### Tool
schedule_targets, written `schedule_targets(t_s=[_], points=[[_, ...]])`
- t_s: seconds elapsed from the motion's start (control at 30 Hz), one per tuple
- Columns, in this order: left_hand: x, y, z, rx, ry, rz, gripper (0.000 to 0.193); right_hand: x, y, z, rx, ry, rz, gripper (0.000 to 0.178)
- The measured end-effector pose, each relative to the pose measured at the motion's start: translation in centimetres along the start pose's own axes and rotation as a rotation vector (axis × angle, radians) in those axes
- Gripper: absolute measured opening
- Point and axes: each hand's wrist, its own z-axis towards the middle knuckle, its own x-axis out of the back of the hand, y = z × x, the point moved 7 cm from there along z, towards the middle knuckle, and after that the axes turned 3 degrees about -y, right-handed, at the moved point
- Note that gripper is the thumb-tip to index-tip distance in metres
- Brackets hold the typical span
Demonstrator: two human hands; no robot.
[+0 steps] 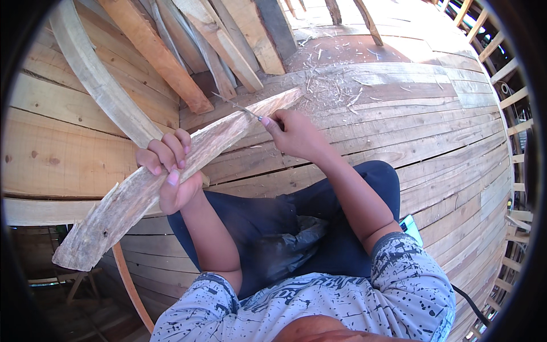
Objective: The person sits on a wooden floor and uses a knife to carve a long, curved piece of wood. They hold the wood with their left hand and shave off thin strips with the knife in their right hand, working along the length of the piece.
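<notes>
A long, rough piece of wood (122, 211) with a ragged, bark-like surface slants across the view, from the lower left up to the upper middle. My left hand (174, 174) is wrapped round it near its middle, thumb on the near side and fingers over the far edge. In my right hand (299, 135) is a knife (238, 106), its thin blade lying across the upper part of the wood and pointing up and left. The fist hides most of the knife's handle. At its upper right end the wood looks paler and narrower.
Pale shavings (336, 88) lie scattered on the plank floor (353, 137) beyond the wood. Several upright timbers (156, 57) and a curved wooden rib (94, 71) stand at the upper left. Beside my right knee lies a light-blue flat object (411, 229). A wooden lattice (518, 128) edges the right side.
</notes>
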Motion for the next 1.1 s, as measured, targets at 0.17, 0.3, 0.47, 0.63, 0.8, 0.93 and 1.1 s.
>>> schedule_targets(t_s=[0.17,0.3,0.47,0.63,0.8,0.93,1.1], points=[[-0.9,-0.3,0.0,-0.009,0.025,0.028,0.029,-1.8,1.2,0.4,-0.062,0.021,-0.074,0.045],[-2.3,-0.1,0.6,-0.009,-0.011,0.021,0.03,-0.2,9.4,3.5,-0.27,0.151,-0.089,0.047],[-3.6,-0.2,0.1,-0.022,-0.037,0.006,0.031,-0.8,4.0,1.1,-0.009,0.167,0.073,0.049],[-3.6,-0.7,0.3,-0.003,-0.056,0.021,0.031,-0.8,2.7,1.3,0.126,0.029,0.084,0.047],[-3.0,-2.6,-0.9,-0.005,-0.078,0.09,0.031,-0.8,2.9,1.9,0.203,0.287,-0.073,0.042],[-3.4,-2.8,-0.6,-0.018,-0.091,0.084,0.03,-0.9,4.4,2.0,0.092,0.325,-0.1,0.043],[-4.7,-1.1,0.3,-0.012,-0.145,0.029,0.027,-0.6,10.6,2.4,-0.244,0.17,0.472,0.054]])
